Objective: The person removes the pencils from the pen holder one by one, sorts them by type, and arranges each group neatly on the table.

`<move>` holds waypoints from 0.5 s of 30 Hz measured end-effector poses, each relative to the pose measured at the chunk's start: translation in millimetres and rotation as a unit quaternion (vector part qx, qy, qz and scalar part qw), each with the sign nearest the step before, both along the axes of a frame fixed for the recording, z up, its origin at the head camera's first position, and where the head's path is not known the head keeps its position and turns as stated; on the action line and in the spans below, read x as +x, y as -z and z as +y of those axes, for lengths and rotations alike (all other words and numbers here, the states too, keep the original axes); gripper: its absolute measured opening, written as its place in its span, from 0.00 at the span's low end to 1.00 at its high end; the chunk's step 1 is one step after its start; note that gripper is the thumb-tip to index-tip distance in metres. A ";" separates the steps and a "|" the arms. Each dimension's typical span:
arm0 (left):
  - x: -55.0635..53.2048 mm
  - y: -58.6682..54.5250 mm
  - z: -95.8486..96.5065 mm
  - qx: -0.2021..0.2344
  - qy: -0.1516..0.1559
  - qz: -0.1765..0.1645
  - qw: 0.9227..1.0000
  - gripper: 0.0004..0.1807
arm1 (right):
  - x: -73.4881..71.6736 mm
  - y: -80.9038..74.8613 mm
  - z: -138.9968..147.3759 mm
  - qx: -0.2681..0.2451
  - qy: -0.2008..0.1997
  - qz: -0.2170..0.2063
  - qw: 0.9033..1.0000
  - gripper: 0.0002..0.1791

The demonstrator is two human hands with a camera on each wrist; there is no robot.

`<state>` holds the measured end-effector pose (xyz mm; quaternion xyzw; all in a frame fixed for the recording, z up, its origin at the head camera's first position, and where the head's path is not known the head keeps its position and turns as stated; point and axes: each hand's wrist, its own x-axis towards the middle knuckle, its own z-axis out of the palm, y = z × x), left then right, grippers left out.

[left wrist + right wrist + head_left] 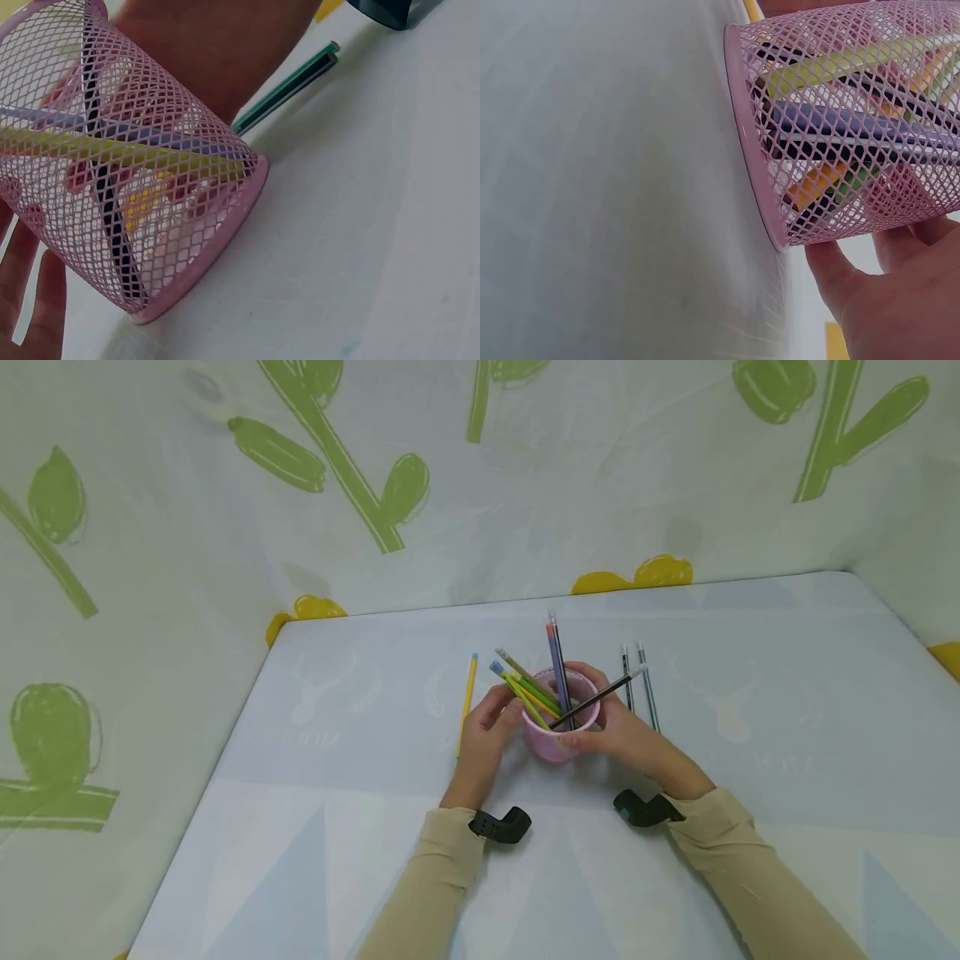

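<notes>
1. My right hand (628, 737) grips the pink mesh cup (551, 747) from its right: the thumb presses the near wall, and the other fingers bend round the far side.
2. My left hand (481, 750) holds the cup's left side, its fingers parted only as wide as the wall between them needs; some tips are hidden behind the mesh.
3. The cup is well in from the desk's (750, 781) far edge, between its left and right edges, mouth upward. Whether its base touches the desk, I cannot tell.
4. Inside it, a purple pencil (556, 660) with an orange-red end points toward the far edge, a black one close beside it. A black pencil (602, 695) slants out over my right hand. Yellow, green and brownish pencils lean toward the desk's left edge.
5. A yellow pencil (468, 693) with a blue end lies on the desk just left of my left hand.
6. Past my right hand, on the side of the desk's right edge, lie a dark pencil (627, 681) and a teal pencil (649, 689), pale ends toward the far edge.
</notes>
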<state>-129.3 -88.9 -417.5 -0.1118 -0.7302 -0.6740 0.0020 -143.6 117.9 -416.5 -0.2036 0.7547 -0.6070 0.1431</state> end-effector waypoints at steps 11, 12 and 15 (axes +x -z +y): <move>-9.7 4.3 0.7 -0.065 -0.052 0.059 0.995 0.15 | -3.5 -1.3 0.5 0.001 -0.012 0.018 1.000 0.45; -9.5 3.9 0.6 -0.076 -0.058 0.071 0.993 0.15 | -3.4 -0.8 0.5 0.002 -0.012 0.017 1.000 0.45; -7.2 2.5 0.2 -0.108 -0.079 0.103 0.986 0.15 | -2.4 0.8 0.4 0.001 -0.012 0.011 1.000 0.46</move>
